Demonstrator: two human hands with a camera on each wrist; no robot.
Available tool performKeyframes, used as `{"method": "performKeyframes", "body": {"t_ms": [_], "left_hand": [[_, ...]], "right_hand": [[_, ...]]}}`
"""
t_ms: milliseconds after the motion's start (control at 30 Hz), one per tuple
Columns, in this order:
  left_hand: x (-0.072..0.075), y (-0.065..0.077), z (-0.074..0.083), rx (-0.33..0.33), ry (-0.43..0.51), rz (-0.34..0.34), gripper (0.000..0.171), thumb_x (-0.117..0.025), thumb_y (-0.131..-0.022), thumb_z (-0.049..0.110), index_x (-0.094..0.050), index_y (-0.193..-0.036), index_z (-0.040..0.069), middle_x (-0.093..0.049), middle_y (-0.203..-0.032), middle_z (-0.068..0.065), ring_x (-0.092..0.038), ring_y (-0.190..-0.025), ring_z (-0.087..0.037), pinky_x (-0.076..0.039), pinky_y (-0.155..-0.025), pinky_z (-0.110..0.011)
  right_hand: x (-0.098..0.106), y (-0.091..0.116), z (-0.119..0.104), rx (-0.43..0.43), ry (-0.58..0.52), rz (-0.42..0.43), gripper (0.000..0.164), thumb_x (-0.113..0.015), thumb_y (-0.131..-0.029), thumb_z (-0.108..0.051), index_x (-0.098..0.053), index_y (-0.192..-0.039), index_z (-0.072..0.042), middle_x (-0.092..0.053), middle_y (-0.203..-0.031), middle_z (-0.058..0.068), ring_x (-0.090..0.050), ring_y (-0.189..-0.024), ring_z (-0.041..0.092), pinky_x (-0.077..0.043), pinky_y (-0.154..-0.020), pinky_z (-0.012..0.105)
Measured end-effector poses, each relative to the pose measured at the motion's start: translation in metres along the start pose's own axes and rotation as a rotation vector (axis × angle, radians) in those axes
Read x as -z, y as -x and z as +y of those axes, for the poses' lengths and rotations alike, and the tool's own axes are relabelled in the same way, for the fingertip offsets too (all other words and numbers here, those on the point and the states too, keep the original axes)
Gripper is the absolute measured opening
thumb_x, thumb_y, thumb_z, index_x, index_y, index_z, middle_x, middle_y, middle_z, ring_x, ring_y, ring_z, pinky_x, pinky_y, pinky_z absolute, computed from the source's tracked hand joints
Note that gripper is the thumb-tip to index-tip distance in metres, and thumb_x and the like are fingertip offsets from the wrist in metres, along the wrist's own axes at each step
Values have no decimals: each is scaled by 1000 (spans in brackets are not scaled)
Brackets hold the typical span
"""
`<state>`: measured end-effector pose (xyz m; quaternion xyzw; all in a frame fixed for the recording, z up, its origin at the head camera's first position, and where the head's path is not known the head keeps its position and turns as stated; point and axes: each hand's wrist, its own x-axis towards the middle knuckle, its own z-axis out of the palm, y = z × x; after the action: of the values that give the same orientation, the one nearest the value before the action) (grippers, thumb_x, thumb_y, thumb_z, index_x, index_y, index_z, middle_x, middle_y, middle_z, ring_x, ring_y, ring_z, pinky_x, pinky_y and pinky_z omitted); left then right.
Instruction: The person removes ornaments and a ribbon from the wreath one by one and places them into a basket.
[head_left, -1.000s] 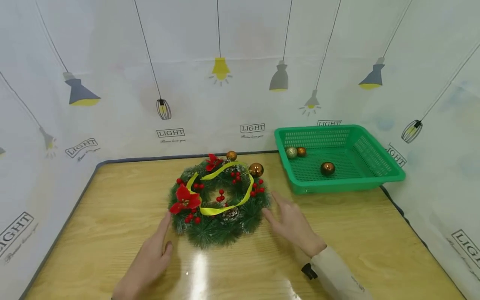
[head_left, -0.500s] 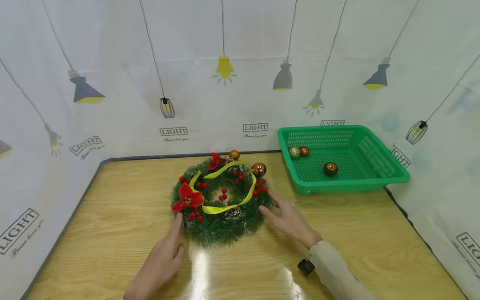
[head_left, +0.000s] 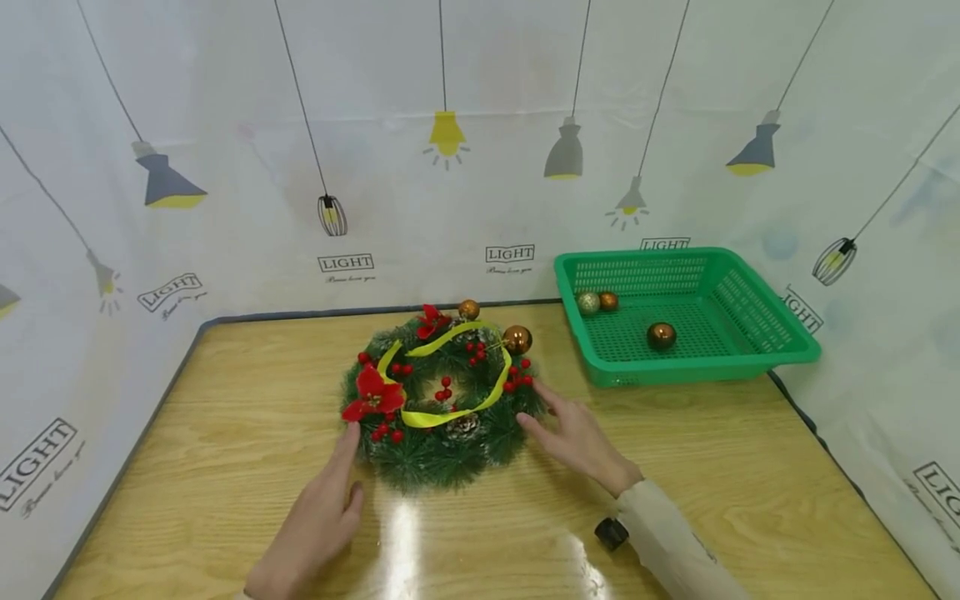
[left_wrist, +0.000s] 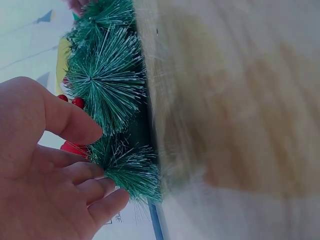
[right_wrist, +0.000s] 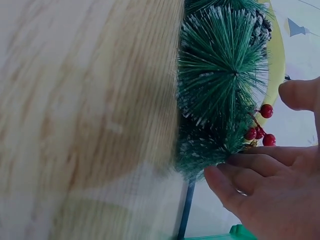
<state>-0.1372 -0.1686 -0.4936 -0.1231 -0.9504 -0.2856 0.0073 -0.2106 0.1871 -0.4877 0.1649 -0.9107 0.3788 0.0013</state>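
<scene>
A green Christmas wreath [head_left: 435, 467] lies on the wooden table in the head view. It carries red poinsettias [head_left: 372, 395], red berries, a pinecone [head_left: 463, 427], two orange-brown balls and a loose yellow ribbon [head_left: 438, 418]. At its left edge, my left hand [head_left: 318, 508] has its fingertips against the needles, just below the larger poinsettia. Across from it, my right hand [head_left: 577, 437] touches the right edge below the berries, thumb spread from the fingers. Both wrist views show relaxed fingers at the wreath's side [left_wrist: 107, 75], thumbs apart; neither hand grips it.
A green plastic basket [head_left: 686, 367] stands at the back right of the table [head_left: 225, 450]. Inside are a shiny brown ball [head_left: 662, 336], a pale glittery ball [head_left: 588, 302] and a smaller orange ball [head_left: 609, 302]. A lamp-printed cloth [head_left: 405, 208] backs the table.
Both hands have moved inward to the wreath's sides, the left hand rightward and the right hand slightly leftward. The head view has shifted a little. The wreath and basket keep their places.
</scene>
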Motion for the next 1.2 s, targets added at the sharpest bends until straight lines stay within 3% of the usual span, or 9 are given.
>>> {"method": "performKeyframes", "body": {"t_ms": [133, 533, 633, 733, 833, 900, 1033, 1100, 1200], "left_hand": [[2, -5, -1, 12, -6, -11, 79, -52, -98, 4, -7, -163, 5, -13, -169, -19, -25, -152, -42, -26, -122, -58], [8, -14, -8, -5, 26, -30, 83, -53, -95, 2, -4, -163, 2, -11, -168, -22, -28, -149, -46, -26, -121, -60], [10, -16, -11, -1, 43, -32, 85, -54, -95, 2, -4, -163, 4, -12, -168, -22, -32, -147, -47, -29, -119, -60], [13, -20, -14, -11, 48, -25, 83, -54, -95, 1, -6, -163, 2, -18, -166, -26, -41, -142, -47, -34, -117, -61], [19, -26, -16, 2, 79, -42, 82, -53, -95, 0, -7, -162, 2, -22, -163, -30, -69, -95, -36, -58, -96, -44], [21, -29, -17, 20, 85, -59, 81, -52, -96, 1, -6, -162, 1, -22, -163, -30, -62, -69, -23, -58, -80, -36], [24, -33, -18, 21, 66, -60, 80, -52, -95, 1, -7, -161, -2, -22, -163, -31, -59, -71, -20, -56, -90, -42], [25, -34, -19, 18, 64, -61, 81, -52, -95, 1, -6, -162, -2, -21, -163, -31, -60, -73, -20, -54, -94, -46], [25, -38, -20, 24, 91, -74, 83, -52, -95, 1, -4, -162, 1, -17, -165, -29, -58, -70, -22, -52, -101, -50]], "right_hand": [[2, 3, 0, 4, -15, -39, 74, -61, -100, -40, -35, -155, 2, -26, -44, -13, -24, -36, 5, -38, -42, 22], [1, 18, -4, 30, -33, -89, 76, -62, -100, -40, -32, -156, 3, -32, -42, -13, -17, -35, -3, -45, -50, 26], [0, 22, -6, 28, -37, -101, 78, -61, -100, -42, -30, -157, 2, -43, -47, -8, -32, -39, 0, -61, -73, 34], [-2, 25, -5, 49, -38, -92, 78, -61, -100, -41, -30, -156, 4, -63, -67, 9, -56, -50, 17, -54, -105, 48], [-4, 28, -5, 94, -47, -80, 75, -62, -100, -37, -33, -154, 7, -69, -106, 30, -71, -75, 38, -46, -112, 51], [-4, 29, -5, 118, -44, -82, 74, -63, -100, -35, -34, -153, 7, -64, -123, 35, -71, -69, 35, -47, -111, 51], [-4, 31, -7, 145, -34, -98, 73, -62, -100, -34, -34, -152, 9, -68, -107, 26, -40, -41, 0, -45, -112, 51], [-4, 32, -9, 154, -36, -111, 73, -62, -101, -34, -33, -152, 10, -68, -93, 18, -17, -37, -5, -45, -112, 51], [-3, 35, -11, 160, -31, -124, 75, -62, -101, -36, -33, -152, 10, -62, -72, 4, -13, -35, -9, -54, -104, 48]]}}
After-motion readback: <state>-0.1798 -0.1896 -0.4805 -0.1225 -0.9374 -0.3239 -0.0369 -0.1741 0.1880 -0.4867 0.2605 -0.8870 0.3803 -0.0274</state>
